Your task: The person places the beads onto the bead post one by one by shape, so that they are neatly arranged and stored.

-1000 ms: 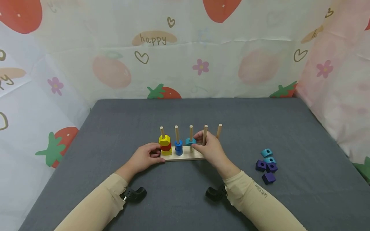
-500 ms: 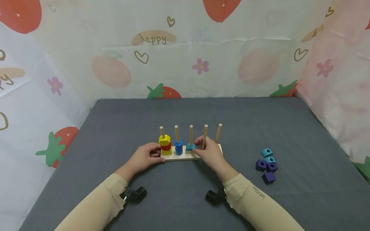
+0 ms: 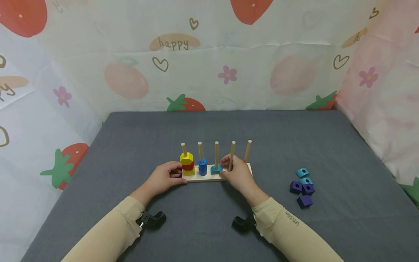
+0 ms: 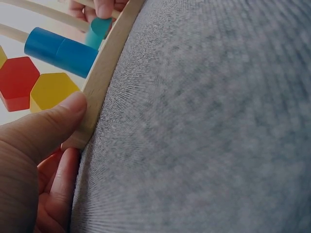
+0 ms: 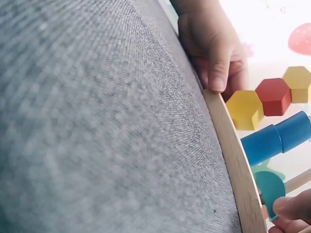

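Note:
A wooden peg board (image 3: 209, 178) with several upright pegs lies on the table. My left hand (image 3: 166, 174) grips its left end, thumb (image 4: 73, 104) on the front edge. Yellow and red hexagonal blocks (image 3: 186, 165) are stacked on the leftmost peg. Blue cylinder blocks (image 3: 202, 167) stand on the second. Low on the third peg is a teal half-round block (image 5: 270, 190), slightly tilted. My right hand (image 3: 238, 173) pinches its right side between thumb (image 5: 291, 206) and fingers. That hand partly hides the fourth peg (image 3: 232, 154) and the board around it.
Loose light-blue blocks (image 3: 302, 173) and purple cube blocks (image 3: 304, 201) lie together on the grey tablecloth (image 3: 262, 131), right of the board. The rightmost peg (image 3: 247, 151) carries no block. A printed cloth (image 3: 248, 54) hangs behind the table.
The teal block has come down the third peg to the board, with my right hand lowering alongside it, then shifting slightly right. My left hand has stayed at the board's left end.

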{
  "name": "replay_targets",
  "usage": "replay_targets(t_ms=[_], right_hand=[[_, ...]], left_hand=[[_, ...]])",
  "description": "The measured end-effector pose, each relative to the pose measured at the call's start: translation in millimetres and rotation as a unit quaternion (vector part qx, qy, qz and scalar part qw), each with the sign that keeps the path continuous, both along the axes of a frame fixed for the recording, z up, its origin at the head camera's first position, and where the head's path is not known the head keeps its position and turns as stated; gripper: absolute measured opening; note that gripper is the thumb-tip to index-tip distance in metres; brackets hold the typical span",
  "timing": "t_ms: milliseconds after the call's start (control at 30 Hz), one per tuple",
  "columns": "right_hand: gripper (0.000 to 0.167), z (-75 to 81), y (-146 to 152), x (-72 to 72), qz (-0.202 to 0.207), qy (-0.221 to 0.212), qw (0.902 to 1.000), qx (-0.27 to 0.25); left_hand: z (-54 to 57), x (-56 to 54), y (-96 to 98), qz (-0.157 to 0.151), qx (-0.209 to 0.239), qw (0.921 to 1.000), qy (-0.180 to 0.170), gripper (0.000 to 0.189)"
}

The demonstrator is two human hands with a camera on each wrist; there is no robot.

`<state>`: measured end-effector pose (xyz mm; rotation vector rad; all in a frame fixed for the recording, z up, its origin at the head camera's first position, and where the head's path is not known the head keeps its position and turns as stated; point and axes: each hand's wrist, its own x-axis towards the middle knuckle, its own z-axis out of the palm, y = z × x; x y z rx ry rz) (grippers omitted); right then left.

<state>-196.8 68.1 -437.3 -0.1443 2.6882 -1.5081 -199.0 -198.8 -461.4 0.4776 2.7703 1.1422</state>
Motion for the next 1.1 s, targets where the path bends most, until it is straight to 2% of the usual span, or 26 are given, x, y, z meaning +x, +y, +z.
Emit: replay_targets(t_ms=[367, 600, 833, 1100], right_hand=[[0.028, 1.9, 0, -0.1, 0.001, -0.009, 0.9998, 0.016], [0.026, 7.0, 2, 2.8, 0.005, 0.004, 0.9999, 0.008], [0.027, 22.7, 6, 4.9, 0.016, 0.032, 0.9993, -0.012], [0.031, 50.8, 12, 7.0, 0.035, 0.071, 0.9966, -0.022]], left_hand=[[-0.2, -0.6, -0.1, 0.0, -0.003, 1.0, 0.001, 0.049], [-1.7, -1.3, -0.6, 0.002, -0.008, 1.0, -0.002, 0.049], [-0.6, -1.1, -0.1, 0.0, -0.003, 1.0, 0.0, 0.048], [1.1, -0.5, 0.3, 0.001, -0.004, 1.0, -0.007, 0.05]])
